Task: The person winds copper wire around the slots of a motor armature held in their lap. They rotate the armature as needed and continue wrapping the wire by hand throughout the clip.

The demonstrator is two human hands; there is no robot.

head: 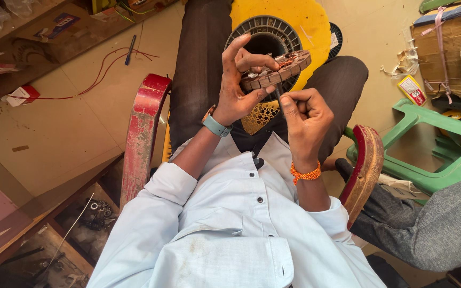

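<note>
Here we see a left hand (236, 90) whose fingers (252, 58) are curled around a round, slotted metal stator core (276, 69) — dark, ribbed, with coppery winding showing at its top. The right hand (305, 114) sits just below it, fingers (294, 98) pinched together on a thin dark tool (278, 96) that touches the core's lower edge. Beyond the fingers lie a ribbed grey ring (265, 26) and a smooth yellow disc (310, 21) — both partly hidden by the core. Right of the fingers stands a green plastic stool (428, 170); far left, red wires (102, 69) trail over the floor.
</note>
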